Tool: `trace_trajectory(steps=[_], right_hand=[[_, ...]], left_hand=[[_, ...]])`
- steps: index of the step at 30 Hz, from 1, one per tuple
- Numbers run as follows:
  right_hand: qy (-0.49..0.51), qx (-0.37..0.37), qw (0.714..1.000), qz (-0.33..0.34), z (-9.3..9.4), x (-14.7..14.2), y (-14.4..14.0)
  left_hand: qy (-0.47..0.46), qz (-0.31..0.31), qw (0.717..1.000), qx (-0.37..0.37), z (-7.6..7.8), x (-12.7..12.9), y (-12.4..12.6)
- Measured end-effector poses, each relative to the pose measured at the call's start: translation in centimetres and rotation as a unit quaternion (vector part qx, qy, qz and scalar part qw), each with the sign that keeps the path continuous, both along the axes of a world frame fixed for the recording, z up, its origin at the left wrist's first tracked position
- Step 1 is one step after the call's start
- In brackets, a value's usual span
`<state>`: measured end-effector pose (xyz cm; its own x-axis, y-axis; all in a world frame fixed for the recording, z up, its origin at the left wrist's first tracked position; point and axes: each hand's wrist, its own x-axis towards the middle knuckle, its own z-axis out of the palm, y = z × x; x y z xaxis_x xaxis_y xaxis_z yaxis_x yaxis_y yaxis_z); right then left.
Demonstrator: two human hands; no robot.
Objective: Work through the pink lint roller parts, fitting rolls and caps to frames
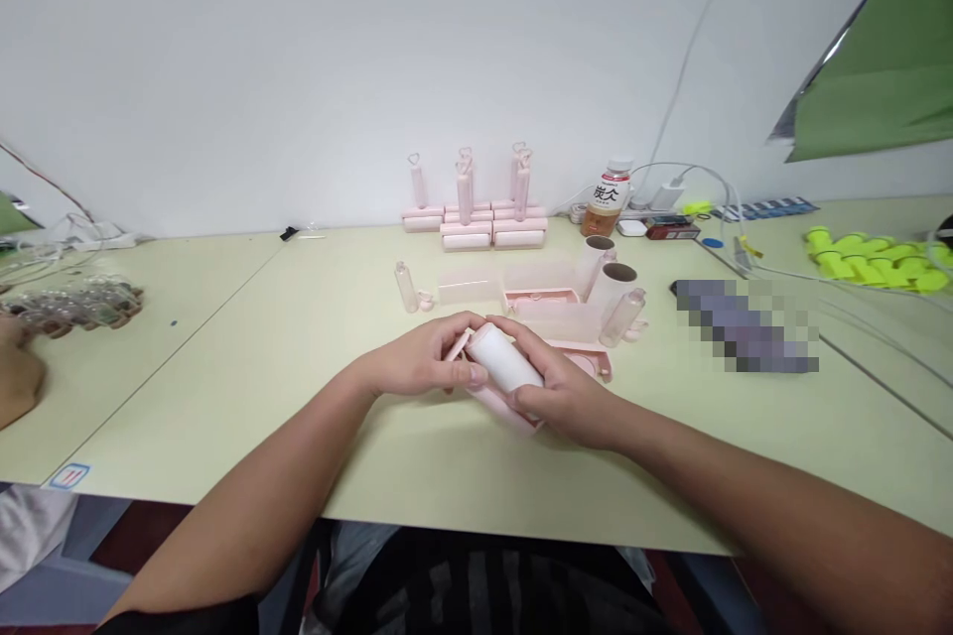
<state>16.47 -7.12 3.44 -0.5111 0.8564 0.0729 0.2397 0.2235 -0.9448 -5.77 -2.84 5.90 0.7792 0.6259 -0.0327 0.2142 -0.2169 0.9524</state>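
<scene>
Above the near middle of the table, both hands work on one lint roller, a white sticky roll (506, 357) set at a tilt in a pale pink case (513, 409). My left hand (432, 357) is closed around the pink end piece at its upper left, thumb against the roll. Wrapped round the lower right of the roll and case is my right hand (562, 392). Fingers hide part of the case. Just beyond lie an open pink case (596, 359), another open case (542, 300), and two upright rolls with brown cores, one roll (607, 296) nearer.
Several pink lint rollers (519, 236) with upright handles stand by the wall. A loose clear-pink handle (406, 286) stands left; another handle (623, 317) leans right. A drink bottle (602, 203), cables, yellow-green pieces (871, 260) and a pixelated item (745, 327) occupy the right. Another person's hand (19, 367) is far left.
</scene>
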Motion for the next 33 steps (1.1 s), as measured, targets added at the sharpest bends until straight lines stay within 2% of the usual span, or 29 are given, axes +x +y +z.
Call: trace_trajectory(steps=[3, 7, 12, 20, 33], right_hand=[[0.0, 0.022, 1.0, -0.002, -0.3, 0.03, 0.13], [-0.017, 0.076, 0.997, 0.011, -0.74, 0.08, 0.22], [-0.027, 0.096, 0.995, 0.014, -0.84, 0.11, 0.1], [-0.033, 0.081, 0.996, 0.025, -0.63, 0.16, -0.16], [-0.031, 0.047, 0.998, 0.034, -0.69, 0.15, -0.23]], left_hand=[[0.012, 0.074, 0.992, 0.104, -0.5, 0.62, -0.45], [0.03, 0.108, 0.981, 0.157, -0.96, 0.9, -0.65], [0.033, 0.115, 0.977, 0.177, -0.82, 0.88, -0.7], [0.043, 0.121, 0.974, 0.187, -0.79, 0.85, -0.7], [0.042, 0.135, 0.977, 0.163, -0.96, 0.93, -0.68]])
